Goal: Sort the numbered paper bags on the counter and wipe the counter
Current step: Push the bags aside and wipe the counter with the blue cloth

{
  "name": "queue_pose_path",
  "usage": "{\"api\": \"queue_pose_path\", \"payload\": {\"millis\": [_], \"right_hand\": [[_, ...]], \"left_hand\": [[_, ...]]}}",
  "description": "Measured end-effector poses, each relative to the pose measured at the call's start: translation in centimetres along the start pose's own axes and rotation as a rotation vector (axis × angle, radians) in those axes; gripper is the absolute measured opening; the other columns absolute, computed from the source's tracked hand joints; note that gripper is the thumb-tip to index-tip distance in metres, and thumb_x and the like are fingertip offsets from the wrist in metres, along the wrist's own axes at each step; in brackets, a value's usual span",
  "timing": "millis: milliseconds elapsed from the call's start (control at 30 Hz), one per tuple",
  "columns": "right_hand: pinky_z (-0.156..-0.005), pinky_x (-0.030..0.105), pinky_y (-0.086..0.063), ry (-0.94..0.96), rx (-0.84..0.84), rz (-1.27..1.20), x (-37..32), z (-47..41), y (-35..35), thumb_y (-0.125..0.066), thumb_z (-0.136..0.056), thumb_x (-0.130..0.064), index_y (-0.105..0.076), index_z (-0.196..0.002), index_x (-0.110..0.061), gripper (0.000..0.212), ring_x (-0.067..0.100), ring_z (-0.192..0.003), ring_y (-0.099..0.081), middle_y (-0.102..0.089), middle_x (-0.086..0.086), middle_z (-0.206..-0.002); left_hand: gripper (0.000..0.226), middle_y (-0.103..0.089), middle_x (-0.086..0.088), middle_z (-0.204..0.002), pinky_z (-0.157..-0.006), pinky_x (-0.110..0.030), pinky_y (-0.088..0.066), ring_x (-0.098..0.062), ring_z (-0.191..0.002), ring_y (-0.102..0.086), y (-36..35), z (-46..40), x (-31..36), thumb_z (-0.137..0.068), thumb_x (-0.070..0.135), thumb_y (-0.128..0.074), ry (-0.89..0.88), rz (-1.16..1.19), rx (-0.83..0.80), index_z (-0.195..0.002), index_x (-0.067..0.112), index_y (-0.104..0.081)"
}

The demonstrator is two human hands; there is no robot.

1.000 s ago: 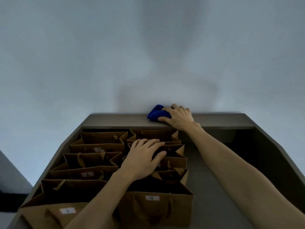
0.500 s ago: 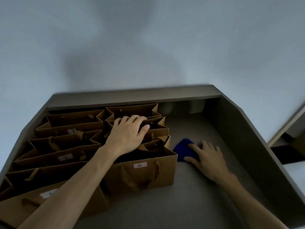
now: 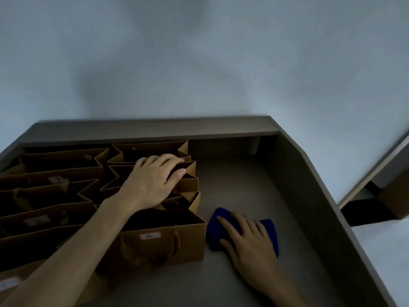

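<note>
Several brown paper bags stand in two rows on the left half of the grey counter [image 3: 239, 185]. The nearest bag of the right row [image 3: 163, 247] carries a white label reading 4. My left hand [image 3: 152, 180] rests flat on the top edges of the right-row bags, fingers spread and slightly bent. A blue cloth [image 3: 269, 231] lies on the counter just right of the bag labelled 4. My right hand [image 3: 247, 238] presses on the cloth with straight fingers, covering its middle.
A raised ledge [image 3: 155, 127] runs along the back of the counter against the pale wall. A sloping side wall [image 3: 309, 196] bounds the counter on the right. Beyond it, a dark gap and a piece of brown furniture [image 3: 394, 196] are visible.
My right hand brought the blue cloth down from the back ledge onto the counter, then slid it nearer, beside the bag labelled 4. My left hand stayed on the bag tops.
</note>
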State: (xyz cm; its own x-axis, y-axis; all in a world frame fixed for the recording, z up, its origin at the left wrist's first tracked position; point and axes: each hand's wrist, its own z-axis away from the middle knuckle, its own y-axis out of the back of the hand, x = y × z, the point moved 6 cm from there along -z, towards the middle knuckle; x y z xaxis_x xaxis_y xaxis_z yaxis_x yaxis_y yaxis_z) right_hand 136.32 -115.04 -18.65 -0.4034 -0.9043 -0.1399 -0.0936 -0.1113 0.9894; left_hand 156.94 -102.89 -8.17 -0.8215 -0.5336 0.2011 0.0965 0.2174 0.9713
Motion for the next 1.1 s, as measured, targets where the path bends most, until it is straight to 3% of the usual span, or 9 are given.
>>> {"api": "queue_pose_path", "payload": {"millis": [100, 200, 467, 600, 767, 900, 1100], "right_hand": [[-0.116, 0.042, -0.020, -0.012, -0.107, -0.032, 0.9, -4.2, -0.8, -0.013, -0.092, -0.066, -0.015, -0.150, -0.043, 0.062, 0.020, -0.144, -0.025, -0.020, -0.001, -0.159], [-0.114, 0.045, -0.024, -0.013, -0.036, -0.004, 1.4, -10.5, -0.5, -0.022, -0.098, -0.060, -0.019, -0.150, -0.038, 0.056, 0.023, -0.142, -0.028, -0.024, 0.004, -0.157], [-0.118, 0.053, -0.014, -0.092, -0.198, 0.002, 2.3, -22.6, -0.9, -0.023, -0.101, -0.056, -0.021, -0.153, -0.031, 0.058, 0.033, -0.147, -0.019, -0.020, 0.011, -0.161], [-0.118, 0.052, -0.012, -0.045, -0.138, -0.004, 1.4, -20.6, -1.0, -0.026, -0.099, -0.058, -0.024, -0.151, -0.033, 0.058, 0.031, -0.145, -0.023, -0.026, 0.008, -0.159], [-0.118, 0.051, -0.012, -0.001, -0.042, -0.040, 1.0, -11.1, -1.2, -0.027, -0.098, -0.060, -0.026, -0.147, -0.040, 0.054, 0.023, -0.143, -0.028, -0.032, -0.001, -0.156], [-0.118, 0.045, -0.010, -0.048, -0.078, 0.003, 1.7, -3.4, -1.3, -0.009, -0.087, -0.069, -0.022, -0.146, -0.046, 0.064, 0.017, -0.144, -0.027, -0.028, -0.007, -0.158], [-0.110, 0.044, -0.026, -0.067, -0.067, 0.024, 4.9, -9.1, -0.6, -0.024, -0.095, -0.067, -0.026, -0.145, -0.044, 0.055, 0.022, -0.135, -0.036, -0.035, -0.003, -0.151]], "left_hand": [[0.048, -0.036, 0.013, -0.149, -0.114, -0.040, -0.020, -0.011, -0.137, -0.032, 0.2, 0.0, 0.0, -0.099, 0.052, -0.023, 0.002, 0.000, 0.004, -0.142, 0.037, -0.034], [0.048, -0.036, 0.014, -0.148, -0.113, -0.039, -0.021, -0.010, -0.136, -0.034, 0.1, -0.1, 0.0, -0.099, 0.053, -0.022, 0.013, 0.001, -0.008, -0.142, 0.038, -0.035], [0.051, -0.041, 0.014, -0.145, -0.110, -0.037, -0.026, -0.008, -0.130, -0.039, 0.5, 0.2, 0.1, -0.098, 0.057, -0.016, 0.036, 0.002, -0.011, -0.140, 0.038, -0.038], [0.046, -0.041, 0.015, -0.144, -0.109, -0.037, -0.025, -0.008, -0.129, -0.039, 0.4, -0.1, -0.2, -0.099, 0.053, -0.023, 0.052, 0.003, -0.025, -0.139, 0.038, -0.039], [0.045, -0.042, 0.014, -0.144, -0.108, -0.037, -0.025, -0.008, -0.129, -0.040, 0.2, -0.1, -0.1, -0.100, 0.053, -0.024, 0.040, 0.003, -0.008, -0.139, 0.036, -0.040], [0.056, -0.044, 0.015, -0.142, -0.105, -0.035, -0.027, -0.008, -0.127, -0.042, 0.1, 0.0, -0.1, -0.093, 0.059, -0.017, 0.018, 0.014, 0.009, -0.138, 0.037, -0.040], [0.050, -0.044, 0.014, -0.142, -0.106, -0.038, -0.027, -0.008, -0.128, -0.042, -0.1, -0.5, -0.3, -0.097, 0.058, -0.022, 0.023, 0.026, -0.006, -0.138, 0.036, -0.041]]}}
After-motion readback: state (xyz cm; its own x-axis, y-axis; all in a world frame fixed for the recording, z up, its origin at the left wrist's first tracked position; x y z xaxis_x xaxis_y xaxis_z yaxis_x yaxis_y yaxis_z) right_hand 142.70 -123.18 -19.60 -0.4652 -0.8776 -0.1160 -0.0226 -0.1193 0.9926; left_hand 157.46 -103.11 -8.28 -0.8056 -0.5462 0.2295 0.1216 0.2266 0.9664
